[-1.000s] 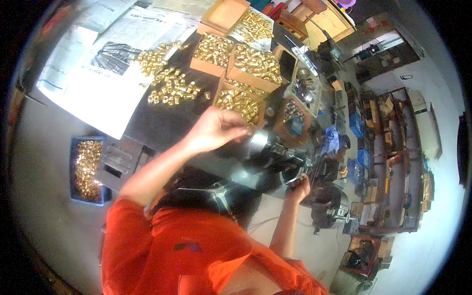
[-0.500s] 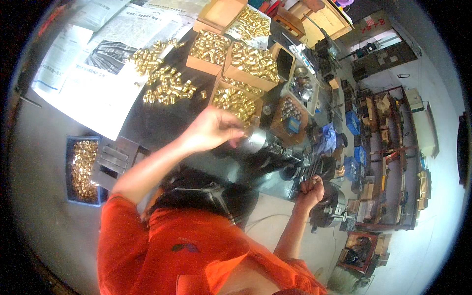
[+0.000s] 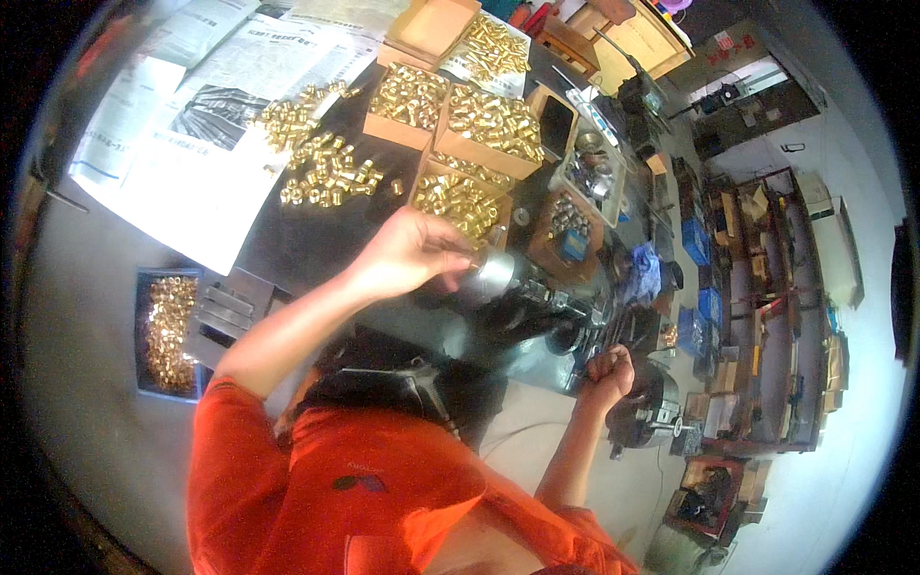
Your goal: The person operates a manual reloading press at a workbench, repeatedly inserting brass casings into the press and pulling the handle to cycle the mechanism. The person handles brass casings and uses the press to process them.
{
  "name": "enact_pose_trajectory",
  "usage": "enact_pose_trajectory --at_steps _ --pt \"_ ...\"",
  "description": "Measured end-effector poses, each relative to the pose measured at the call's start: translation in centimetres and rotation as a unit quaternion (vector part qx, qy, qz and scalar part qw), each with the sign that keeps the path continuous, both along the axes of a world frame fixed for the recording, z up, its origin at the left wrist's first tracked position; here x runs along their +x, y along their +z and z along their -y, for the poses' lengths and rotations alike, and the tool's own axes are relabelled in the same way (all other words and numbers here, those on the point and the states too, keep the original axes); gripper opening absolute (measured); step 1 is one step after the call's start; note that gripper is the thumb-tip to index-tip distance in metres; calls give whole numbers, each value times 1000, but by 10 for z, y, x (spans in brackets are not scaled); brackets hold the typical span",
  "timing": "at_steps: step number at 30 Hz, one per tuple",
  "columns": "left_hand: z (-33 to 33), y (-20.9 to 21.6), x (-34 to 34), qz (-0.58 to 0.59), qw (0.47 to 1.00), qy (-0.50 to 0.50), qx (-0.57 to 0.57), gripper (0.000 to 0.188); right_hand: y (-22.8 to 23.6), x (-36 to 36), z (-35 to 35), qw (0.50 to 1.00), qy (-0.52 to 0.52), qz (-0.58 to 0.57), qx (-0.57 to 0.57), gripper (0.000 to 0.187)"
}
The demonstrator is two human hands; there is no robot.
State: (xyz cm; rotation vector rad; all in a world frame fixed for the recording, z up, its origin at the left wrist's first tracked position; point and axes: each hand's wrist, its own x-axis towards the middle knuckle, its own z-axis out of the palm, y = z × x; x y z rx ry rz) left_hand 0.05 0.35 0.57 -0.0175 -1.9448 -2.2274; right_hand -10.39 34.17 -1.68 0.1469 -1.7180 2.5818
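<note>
My left hand [image 3: 407, 251] is at the face of a round metal chuck [image 3: 494, 276] on a small lathe. Its thumb and fingers are pinched together; whatever sits between them is too small or hidden to make out. On the right, my right hand [image 3: 610, 372] is closed beside the far end of the machine's slide [image 3: 567, 335], and its fingers hide anything inside them. Just beyond my left hand, a cardboard box [image 3: 414, 188] holds shiny brass fittings [image 3: 460, 203].
More brass fittings fill other boxes [image 3: 398, 134] and lie loose [image 3: 331, 172] by newspaper sheets [image 3: 206, 177]. A blue bin [image 3: 142, 331] of brass parts stands at lower left. A blue cloth [image 3: 644, 273] and a tray of metal tooling [image 3: 594, 172] lie right of the lathe; shelves [image 3: 767, 316] stand beyond.
The whole view has shifted slightly. Both hands keep nearly the same places and grips, the left at the chuck and the right at the slide's end.
</note>
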Motion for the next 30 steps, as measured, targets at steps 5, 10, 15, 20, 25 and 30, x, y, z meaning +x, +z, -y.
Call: enact_pose_trajectory --at_steps 5,10,15,20,25,30 --pt "-4 3 3 22 999 19 -18 9 0 0 -3 1000 12 -8 12 25" --pt "-7 3 4 34 999 23 -35 10 2 1 0 1000 6 -11 3 25" --pt "-10 1 3 14 999 39 -17 10 8 -1 1 1000 8 1 -6 22" --pt "-10 1 5 23 999 32 -10 9 18 -6 8 1000 -4 26 2 18" --pt "-14 3 4 39 998 54 17 9 -5 1 -4 999 32 8 -31 21" --pt "-14 1 8 37 998 45 -3 7 3 -2 -1 999 33 -5 -11 25"
